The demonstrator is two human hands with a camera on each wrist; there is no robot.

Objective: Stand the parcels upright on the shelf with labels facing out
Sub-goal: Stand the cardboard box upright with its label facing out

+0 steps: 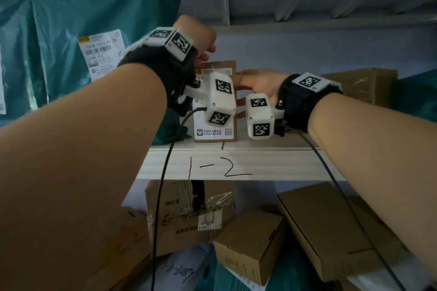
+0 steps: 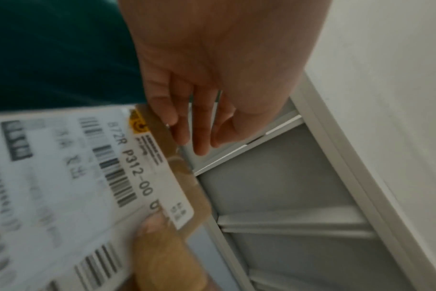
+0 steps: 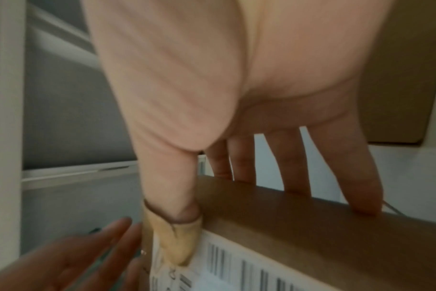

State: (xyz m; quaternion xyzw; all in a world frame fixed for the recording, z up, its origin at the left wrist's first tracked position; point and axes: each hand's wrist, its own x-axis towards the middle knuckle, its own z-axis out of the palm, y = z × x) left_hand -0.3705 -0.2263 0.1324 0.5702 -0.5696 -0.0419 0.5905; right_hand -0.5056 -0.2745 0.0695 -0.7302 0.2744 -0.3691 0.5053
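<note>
Nearest, below the shelf, loose cardboard boxes (image 1: pixel 250 245) are lying jumbled. The white shelf edge (image 1: pixel 212 165) is showing a handwritten "1-2". On it a small brown parcel (image 1: pixel 227 68) is standing upright, its white label (image 2: pixel 62 177) facing outward. The right hand (image 1: pixel 260 82) is gripping the parcel's right side, bandaged thumb on the label, fingers (image 3: pixel 361 187) behind. The left hand (image 1: pixel 201 38) is hovering at its top corner, fingers (image 2: pixel 199 128) loosely extended, holding nothing. A teal bagged parcel (image 1: pixel 71 30) is leaning to the left; another box (image 1: pixel 361 82) is sitting to the right. Behind, a pale wall and grey shelf underside are showing.
</note>
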